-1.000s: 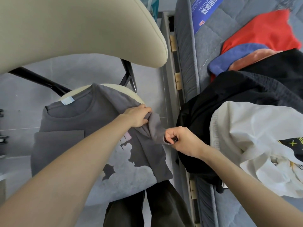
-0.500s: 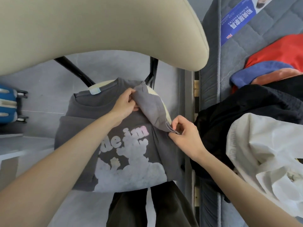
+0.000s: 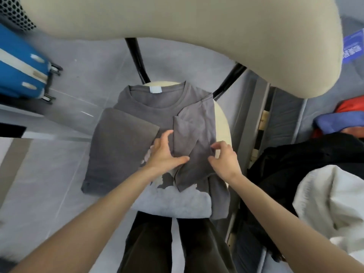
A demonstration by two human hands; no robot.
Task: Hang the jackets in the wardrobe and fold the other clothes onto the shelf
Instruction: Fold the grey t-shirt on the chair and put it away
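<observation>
Grey tiled floor [image 3: 82, 79] as background, with round cream chair seat [image 3: 221, 123] at centre, below curved cream chair back [image 3: 177, 22] on black metal struts [image 3: 136, 58]. Dark grey short-sleeved T-shirt [image 3: 157, 103] spread front-up on seat, long axis running straight away from camera wearer. Round collar with pale blue neck label [image 3: 153, 89] at far end beside struts; hem at near end, draped off seat front above dark trousers [image 3: 149, 243].

Left-side sleeve [image 3: 122, 134] turned inward across chest, that side of shirt overhanging seat edge above floor. Right-side panel [image 3: 194, 138] folded inward, lying diagonally over pale grey cloud print [image 3: 171, 203]. Bare crescent of seat exposed just right of fold.

Left hand [image 3: 164, 154] spread, fingers nearly straight, resting on shirt at inner edge of folded panel. Right hand [image 3: 226, 158] apart from left, at outer edge of panel, fingers bent, tips touching cloth; pinching or merely touching, cannot tell.

Open floor to left as far as blue hard-shell suitcase [image 3: 19, 71]. Little room to right: grey mattress edge [image 3: 285, 123] near seat, bearing black garment [image 3: 295, 160], white garment [image 3: 331, 203] and red and blue clothes [image 3: 334, 121].
</observation>
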